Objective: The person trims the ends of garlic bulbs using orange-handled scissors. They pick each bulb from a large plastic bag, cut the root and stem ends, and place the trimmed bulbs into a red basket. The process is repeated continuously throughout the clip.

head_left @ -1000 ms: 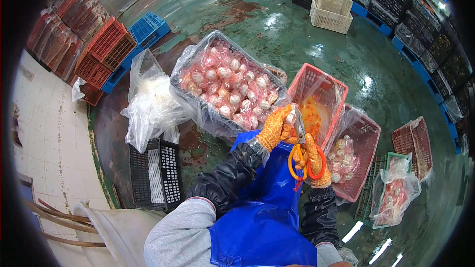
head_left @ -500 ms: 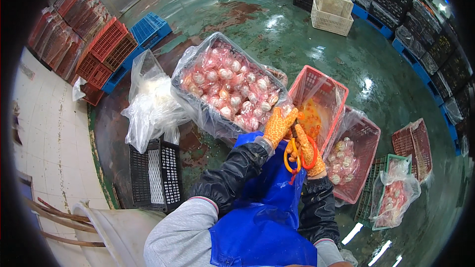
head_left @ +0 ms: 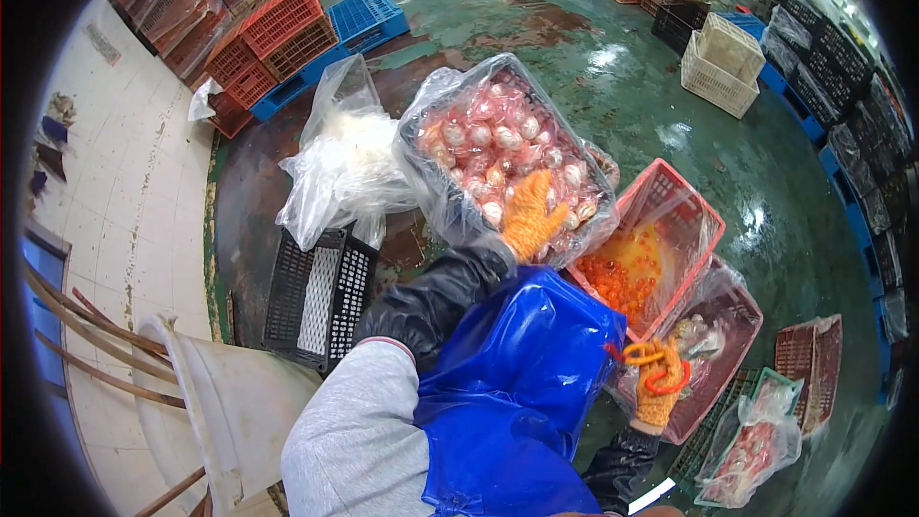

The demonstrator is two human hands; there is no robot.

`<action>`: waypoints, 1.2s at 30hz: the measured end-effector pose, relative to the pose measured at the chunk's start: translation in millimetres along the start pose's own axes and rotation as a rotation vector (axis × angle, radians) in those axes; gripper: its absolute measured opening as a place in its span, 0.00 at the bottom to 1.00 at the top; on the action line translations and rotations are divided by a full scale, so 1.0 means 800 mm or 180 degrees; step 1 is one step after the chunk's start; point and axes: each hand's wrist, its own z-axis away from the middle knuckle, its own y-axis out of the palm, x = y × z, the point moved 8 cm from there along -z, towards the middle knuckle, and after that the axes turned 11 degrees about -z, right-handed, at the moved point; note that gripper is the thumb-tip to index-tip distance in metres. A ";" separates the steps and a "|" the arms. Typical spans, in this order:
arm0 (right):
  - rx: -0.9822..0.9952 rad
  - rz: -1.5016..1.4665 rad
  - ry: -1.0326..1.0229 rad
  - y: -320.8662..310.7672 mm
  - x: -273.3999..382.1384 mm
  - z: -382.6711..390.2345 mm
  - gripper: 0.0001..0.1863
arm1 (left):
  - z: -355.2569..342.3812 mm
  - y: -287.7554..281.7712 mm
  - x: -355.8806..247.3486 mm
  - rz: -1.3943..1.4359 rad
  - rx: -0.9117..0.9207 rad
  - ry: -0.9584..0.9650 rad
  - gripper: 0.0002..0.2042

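My left hand (head_left: 534, 215), in an orange patterned glove, is over the heap of whitish balls in red-pink membrane (head_left: 505, 139), fingers spread and touching them. They fill a dark crate (head_left: 448, 215) lined with clear plastic. My right hand (head_left: 659, 400), gloved alike, holds scissors (head_left: 647, 354) with one yellow and one red handle loop, above a lined red crate (head_left: 732, 364). The blades are hard to make out. Pale, blurred balls (head_left: 697, 333) lie just beyond that hand. Between the hands, another lined red crate (head_left: 704, 220) holds orange yolk-like balls (head_left: 622, 278) in yellow liquid.
A bunched clear plastic bag (head_left: 349, 168) lies left, beyond a black crate (head_left: 321, 302). A white tub (head_left: 230, 402) stands near left. Bagged pink contents lie in a green crate (head_left: 751, 450) at right. White crates (head_left: 723, 67), stacked crates and blue pallets stand farther off on wet green floor.
My hands have parted: the left has moved onto the heap in the dark crate, while the right has swung right and nearer with the scissors, over the farther-right red crate. The view has shifted.
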 end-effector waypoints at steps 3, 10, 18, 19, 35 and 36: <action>-0.0217 -0.0944 0.0855 -0.023 -0.044 0.032 0.21 | -0.045 -0.022 0.050 -0.1201 -0.0893 0.0457 0.30; -0.0821 -0.2449 0.1664 -0.018 -0.066 0.065 0.24 | -0.152 -0.001 0.137 -0.1146 0.0537 -0.1452 0.34; -0.1178 -0.2557 0.1867 -0.013 -0.040 0.056 0.24 | -0.116 0.045 0.169 0.1923 0.0335 -0.1541 0.13; -0.1136 -0.2572 0.1872 -0.013 -0.041 0.053 0.24 | -0.102 0.039 0.170 0.2587 0.0015 -0.1279 0.08; -0.0853 -0.2365 0.1681 -0.002 -0.010 0.036 0.23 | -0.167 -0.056 0.228 -0.0946 0.0334 -0.1506 0.27; -0.0969 -0.2307 0.1714 -0.009 -0.015 0.047 0.23 | -0.174 -0.055 0.223 -0.1121 0.0195 -0.1075 0.24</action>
